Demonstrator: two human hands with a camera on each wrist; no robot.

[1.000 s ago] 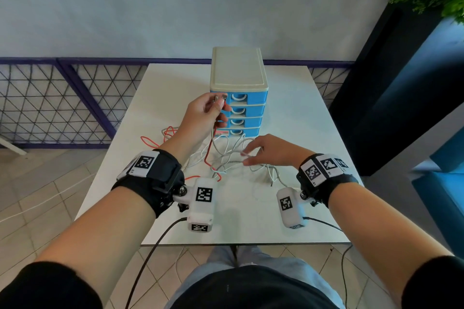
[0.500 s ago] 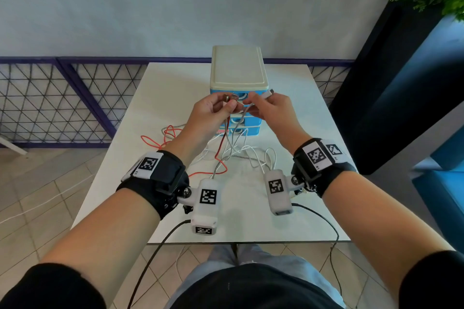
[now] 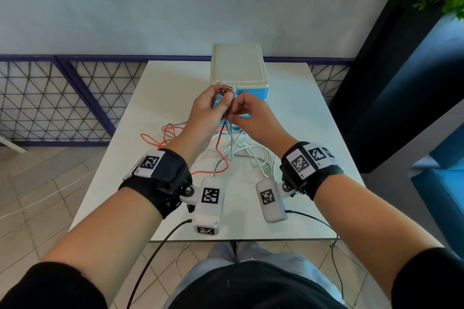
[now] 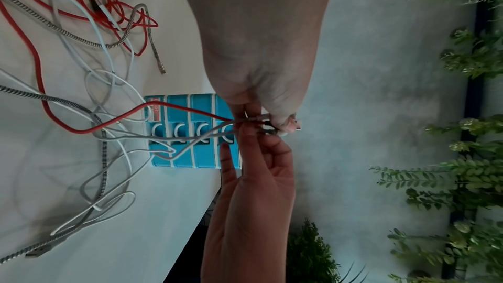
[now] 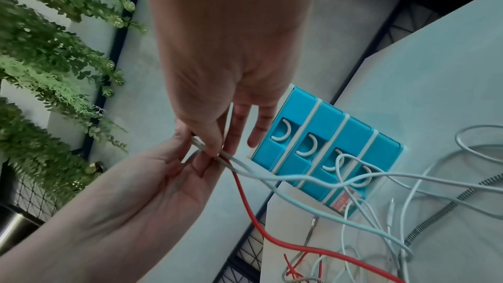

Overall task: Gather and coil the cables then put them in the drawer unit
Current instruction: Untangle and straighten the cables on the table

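Observation:
Several cables lie tangled on the white table (image 3: 296,113): a red cable (image 3: 153,138), white cables (image 3: 253,158) and a braided grey cable (image 3: 219,167). Their upper ends rise as a bundle (image 3: 227,118) to my hands, in front of the blue drawer unit (image 3: 253,90) with its cream top. My left hand (image 3: 224,98) pinches the bundled ends (image 4: 253,124) at the level of the top drawer. My right hand (image 3: 234,106) pinches a white cable end (image 5: 200,145) between thumb and forefinger, right against the left hand's fingers (image 5: 190,165). All drawers (image 5: 326,137) are closed.
Loose red loops (image 4: 108,8) and a braided end with a metal plug (image 4: 159,66) lie left of the unit. A railing (image 3: 62,98) runs behind the table, a dark panel (image 3: 376,83) stands to the right, and plants (image 4: 462,180) hang nearby.
My right hand has come up from the cables on the table carrying a cable end and now meets the left hand at the bundle. The left hand has stayed raised.

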